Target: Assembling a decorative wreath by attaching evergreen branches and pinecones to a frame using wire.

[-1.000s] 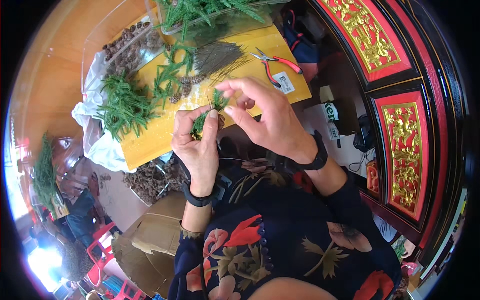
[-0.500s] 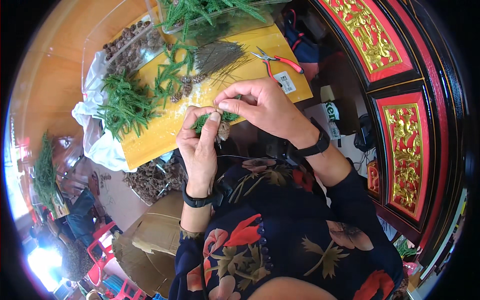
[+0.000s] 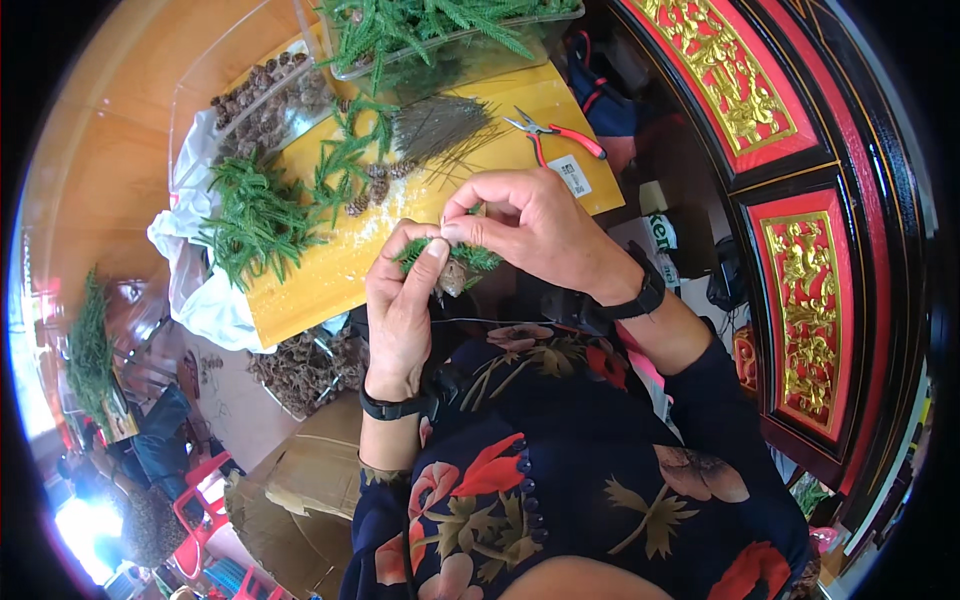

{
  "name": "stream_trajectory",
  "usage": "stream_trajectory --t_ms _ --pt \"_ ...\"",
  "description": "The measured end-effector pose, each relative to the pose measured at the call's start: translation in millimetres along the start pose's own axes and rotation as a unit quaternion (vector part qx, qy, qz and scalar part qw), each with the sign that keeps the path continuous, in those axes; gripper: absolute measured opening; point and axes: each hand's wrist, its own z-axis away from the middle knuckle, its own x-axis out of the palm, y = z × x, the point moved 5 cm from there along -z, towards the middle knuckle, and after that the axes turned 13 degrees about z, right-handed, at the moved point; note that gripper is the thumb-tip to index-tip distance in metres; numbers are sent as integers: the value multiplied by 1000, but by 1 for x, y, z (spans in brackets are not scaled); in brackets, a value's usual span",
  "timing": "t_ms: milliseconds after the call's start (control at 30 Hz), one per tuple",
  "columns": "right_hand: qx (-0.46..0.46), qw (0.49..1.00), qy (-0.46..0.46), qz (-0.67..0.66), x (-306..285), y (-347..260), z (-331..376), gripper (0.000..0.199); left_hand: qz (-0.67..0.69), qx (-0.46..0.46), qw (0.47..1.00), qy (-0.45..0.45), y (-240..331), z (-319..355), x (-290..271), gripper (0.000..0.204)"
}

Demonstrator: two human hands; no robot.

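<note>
My left hand (image 3: 402,300) is closed, thumb and forefinger pinching a small green artificial pine sprig (image 3: 474,257). A light brown pinecone (image 3: 453,279) hangs below the sprig against my fingers. Right above it, my right hand (image 3: 535,225) is closed, with thumb and forefinger pinched at the left thumb tip on what looks like a thin wire, mostly hidden by the fingers. Both hands are over the near edge of a yellow board (image 3: 310,305). On the board lie a bundle of thin dark wires (image 3: 440,125), several loose pinecones (image 3: 377,189) and red-handled pliers (image 3: 545,128).
A pile of green sprigs (image 3: 258,215) lies on the board's left, beside a white plastic bag (image 3: 205,295). Clear bins hold pinecones (image 3: 270,100) and greenery (image 3: 420,30). A cardboard box (image 3: 300,500) stands lower left; a carved red-and-gold panel (image 3: 803,315) rises at right.
Both hands have shifted slightly right and down, together with the sprig and pinecone. My right fingers have come closer to the left thumb tip.
</note>
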Motion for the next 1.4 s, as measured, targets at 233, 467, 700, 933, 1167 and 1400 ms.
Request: stream_trajectory --t_ms 233,467,700,933,1167,1400 --pt "-123 985 66 98 0 -17 -2 7 47 -35 998 -18 0 1 -6 10" --pt "-322 927 62 183 1 -53 -1 10 96 -154 983 -24 12 11 -15 14" --pt "-302 935 -35 183 15 -59 5 10 -24 -80 993 -82 18 19 -27 11" --pt "-146 975 34 165 21 -47 2 16 -275 135 952 -15 40 26 -15 5" --pt "-308 923 7 230 19 -58 -7 28 -116 104 988 1 32 21 -30 5" --pt "-429 819 -27 380 16 -71 -3 23 -47 -37 997 -48 29 19 -38 6"
